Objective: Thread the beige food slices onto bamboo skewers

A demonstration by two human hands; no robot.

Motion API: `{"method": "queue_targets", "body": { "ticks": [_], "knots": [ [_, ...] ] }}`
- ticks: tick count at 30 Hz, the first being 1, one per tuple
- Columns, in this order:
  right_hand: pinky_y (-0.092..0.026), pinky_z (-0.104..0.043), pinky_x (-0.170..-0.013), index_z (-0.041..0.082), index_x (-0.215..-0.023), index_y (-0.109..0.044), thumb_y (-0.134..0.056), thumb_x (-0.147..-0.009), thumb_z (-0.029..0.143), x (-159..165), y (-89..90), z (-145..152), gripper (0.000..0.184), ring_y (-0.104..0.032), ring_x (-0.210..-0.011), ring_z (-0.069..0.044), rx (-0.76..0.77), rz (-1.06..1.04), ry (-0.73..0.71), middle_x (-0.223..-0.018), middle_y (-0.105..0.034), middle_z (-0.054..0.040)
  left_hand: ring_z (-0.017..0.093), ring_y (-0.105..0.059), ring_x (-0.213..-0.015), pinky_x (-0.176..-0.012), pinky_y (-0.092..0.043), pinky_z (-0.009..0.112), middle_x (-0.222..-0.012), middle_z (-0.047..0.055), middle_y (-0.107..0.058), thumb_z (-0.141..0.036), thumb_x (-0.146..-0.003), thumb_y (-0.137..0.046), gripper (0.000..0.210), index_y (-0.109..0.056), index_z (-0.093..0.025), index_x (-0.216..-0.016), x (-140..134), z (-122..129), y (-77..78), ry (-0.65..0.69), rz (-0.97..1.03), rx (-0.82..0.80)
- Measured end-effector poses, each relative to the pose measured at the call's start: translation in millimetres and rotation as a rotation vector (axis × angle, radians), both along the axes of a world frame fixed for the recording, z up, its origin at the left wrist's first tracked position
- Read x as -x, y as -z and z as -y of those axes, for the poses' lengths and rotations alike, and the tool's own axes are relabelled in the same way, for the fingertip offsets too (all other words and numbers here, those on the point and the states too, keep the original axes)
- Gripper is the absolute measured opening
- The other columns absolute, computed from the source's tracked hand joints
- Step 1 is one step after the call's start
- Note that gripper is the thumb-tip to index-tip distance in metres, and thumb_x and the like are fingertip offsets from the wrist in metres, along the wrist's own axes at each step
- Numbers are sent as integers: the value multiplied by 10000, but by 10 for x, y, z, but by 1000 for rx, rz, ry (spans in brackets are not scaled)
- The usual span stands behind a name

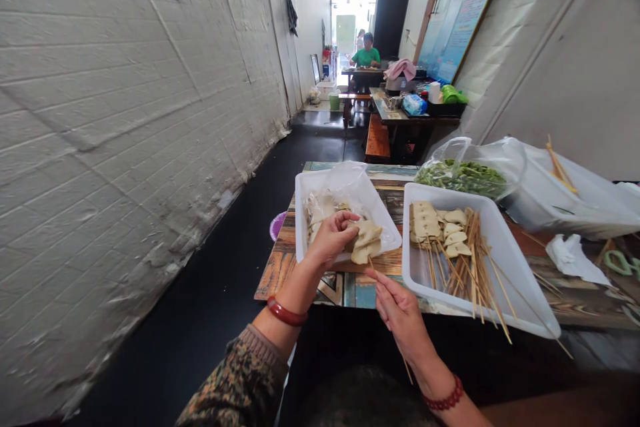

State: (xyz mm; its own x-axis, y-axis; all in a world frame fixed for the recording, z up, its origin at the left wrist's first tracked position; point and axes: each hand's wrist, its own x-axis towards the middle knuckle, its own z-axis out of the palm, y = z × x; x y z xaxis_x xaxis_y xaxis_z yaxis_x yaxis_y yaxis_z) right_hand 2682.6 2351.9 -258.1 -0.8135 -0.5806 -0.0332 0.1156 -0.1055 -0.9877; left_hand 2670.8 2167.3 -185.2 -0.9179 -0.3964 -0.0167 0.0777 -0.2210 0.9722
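Your left hand (333, 237): fingers closed on pale dumplings (367, 240), above the near white tray (303, 213). Your right hand (400, 313): pinching a bamboo skewer (373, 265), seemingly piercing them. Right of that tray: second tray (510, 267), finished skewers (460, 253).

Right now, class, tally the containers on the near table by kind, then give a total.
White trays: 2, the left tray and the right tray
Clear plastic bags of greens: 1
Large white tubs: 1
Total: 4
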Motion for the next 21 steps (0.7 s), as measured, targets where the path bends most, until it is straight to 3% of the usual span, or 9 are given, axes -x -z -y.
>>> {"method": "queue_targets", "body": {
  "ticks": [21],
  "knots": [
    [-160,-207,-398,92,-1252,-628,-589,-885,499,12,17,-77,549,-236,-444,-70,15,62,23,-504,-297,106,49,-467,-485,-498,-311,183,-567,-46,-595,-227,-596,-764,269,-616,-134,-800,22,3,51,-4,-13,5]
  ]
}}
